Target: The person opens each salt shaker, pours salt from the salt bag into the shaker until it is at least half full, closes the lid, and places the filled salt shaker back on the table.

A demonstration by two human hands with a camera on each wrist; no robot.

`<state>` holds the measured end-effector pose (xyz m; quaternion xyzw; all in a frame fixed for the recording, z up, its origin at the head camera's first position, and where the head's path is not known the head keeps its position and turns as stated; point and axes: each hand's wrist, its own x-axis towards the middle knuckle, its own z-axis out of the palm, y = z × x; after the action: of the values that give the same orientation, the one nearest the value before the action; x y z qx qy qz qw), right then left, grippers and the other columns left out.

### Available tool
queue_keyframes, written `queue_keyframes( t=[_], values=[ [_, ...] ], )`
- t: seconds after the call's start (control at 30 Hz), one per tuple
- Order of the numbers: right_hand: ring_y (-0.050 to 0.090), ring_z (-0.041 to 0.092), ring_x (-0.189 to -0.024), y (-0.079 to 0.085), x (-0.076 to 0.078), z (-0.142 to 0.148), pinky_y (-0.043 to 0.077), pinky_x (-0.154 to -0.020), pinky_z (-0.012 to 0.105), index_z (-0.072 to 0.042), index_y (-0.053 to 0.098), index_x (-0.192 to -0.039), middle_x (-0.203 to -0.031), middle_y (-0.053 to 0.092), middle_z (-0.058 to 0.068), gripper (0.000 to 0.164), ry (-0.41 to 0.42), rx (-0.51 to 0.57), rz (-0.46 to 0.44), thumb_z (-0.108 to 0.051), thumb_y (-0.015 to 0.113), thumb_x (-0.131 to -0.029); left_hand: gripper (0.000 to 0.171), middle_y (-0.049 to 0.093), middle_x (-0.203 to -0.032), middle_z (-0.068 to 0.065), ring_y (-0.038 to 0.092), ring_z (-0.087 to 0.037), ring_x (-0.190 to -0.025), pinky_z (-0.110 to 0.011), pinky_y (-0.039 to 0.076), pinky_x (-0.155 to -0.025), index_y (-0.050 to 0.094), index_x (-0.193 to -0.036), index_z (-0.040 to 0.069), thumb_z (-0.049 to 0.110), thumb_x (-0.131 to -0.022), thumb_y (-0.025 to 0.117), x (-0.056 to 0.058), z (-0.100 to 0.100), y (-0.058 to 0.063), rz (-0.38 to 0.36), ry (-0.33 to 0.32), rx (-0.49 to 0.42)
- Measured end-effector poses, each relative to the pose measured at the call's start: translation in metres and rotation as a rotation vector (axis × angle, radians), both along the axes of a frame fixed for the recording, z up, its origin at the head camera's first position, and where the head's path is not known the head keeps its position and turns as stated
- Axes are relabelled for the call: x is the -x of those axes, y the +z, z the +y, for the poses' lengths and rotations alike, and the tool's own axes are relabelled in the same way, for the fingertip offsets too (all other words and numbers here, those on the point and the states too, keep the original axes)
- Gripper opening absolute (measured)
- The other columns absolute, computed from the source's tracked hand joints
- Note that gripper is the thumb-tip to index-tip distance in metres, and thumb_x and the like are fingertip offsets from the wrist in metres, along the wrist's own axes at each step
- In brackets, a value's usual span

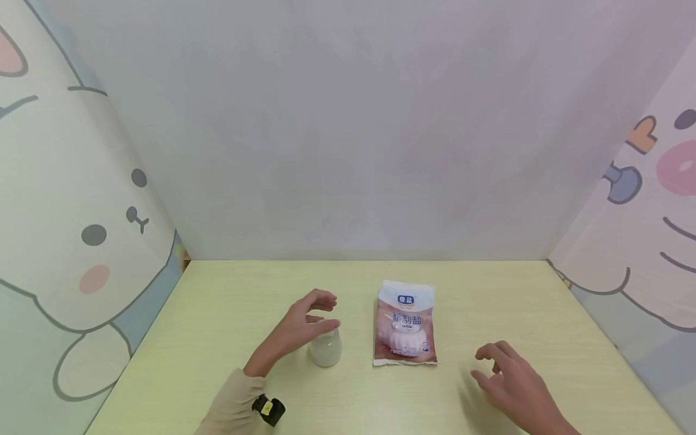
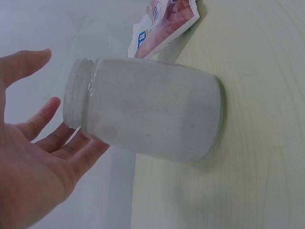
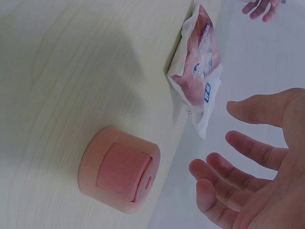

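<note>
Currently nothing is grasped; left hand (image 1: 298, 326) and right hand (image 1: 515, 382) relaxed. Screw-neck jar (image 2: 152, 109), left of salt packet (image 1: 405, 326), should be gripped round its body.

Kinda cloudy see-thru jar (image 1: 325, 350), uncapped n upright. White/brown pkt (image 1: 405, 332) lies flat to its R, print side up, w/ a round pink cap (image 3: 119, 169) nearby.

Head cam: high, near side of reddish-brown-and-white plastic packet (image 1: 405, 326), facing forward-down, widest. Left wrist: low, left of packet, rolled sideways, close on translucent cylindrical jar (image 2: 147, 109). Right wrist: low, right of packet, close on round pink plastic cap (image 3: 119, 169). All share packet.
</note>
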<state>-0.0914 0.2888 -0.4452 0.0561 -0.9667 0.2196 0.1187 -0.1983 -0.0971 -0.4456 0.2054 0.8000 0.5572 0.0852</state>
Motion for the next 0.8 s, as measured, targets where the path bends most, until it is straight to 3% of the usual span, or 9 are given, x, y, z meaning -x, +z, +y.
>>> queue_keyframes(
  t=[0.3,0.6,0.8],
  values=[
    [0.050,0.007,-0.067,0.000,0.007,-0.009,0.038,-0.050,0.022,-0.019,0.061,-0.089,-0.087,0.055,-0.012,0.027,0.037,-0.029,0.067,-0.013,0.080,-0.071,0.041,0.056,-0.118,-0.003,0.053,-0.027,-0.114,-0.035,0.049,-0.091,0.053,-0.120,0.012,0.027,-0.086,0.071,0.004,0.008,0.006,0.025,-0.032,0.005],
    [0.051,0.009,-0.067,0.004,0.010,-0.017,0.039,-0.053,0.025,-0.016,0.062,-0.093,-0.089,0.059,-0.005,0.024,0.026,-0.024,-0.072,-0.016,0.078,-0.075,0.040,0.056,-0.118,-0.007,0.054,-0.029,-0.113,-0.038,0.049,-0.090,0.053,-0.120,0.009,0.020,-0.086,0.070,0.009,0.021,0.014,0.010,-0.078,-0.003],
    [0.051,0.009,-0.067,0.002,0.013,-0.021,0.039,-0.053,0.025,-0.016,0.062,-0.094,-0.089,0.060,-0.005,0.024,0.027,-0.021,-0.102,-0.018,0.078,-0.076,0.039,0.057,-0.116,-0.007,0.055,-0.030,-0.112,-0.034,0.051,-0.087,0.053,-0.119,0.011,0.021,-0.085,0.071,0.018,0.027,0.015,0.002,-0.079,0.022]
  ],
)
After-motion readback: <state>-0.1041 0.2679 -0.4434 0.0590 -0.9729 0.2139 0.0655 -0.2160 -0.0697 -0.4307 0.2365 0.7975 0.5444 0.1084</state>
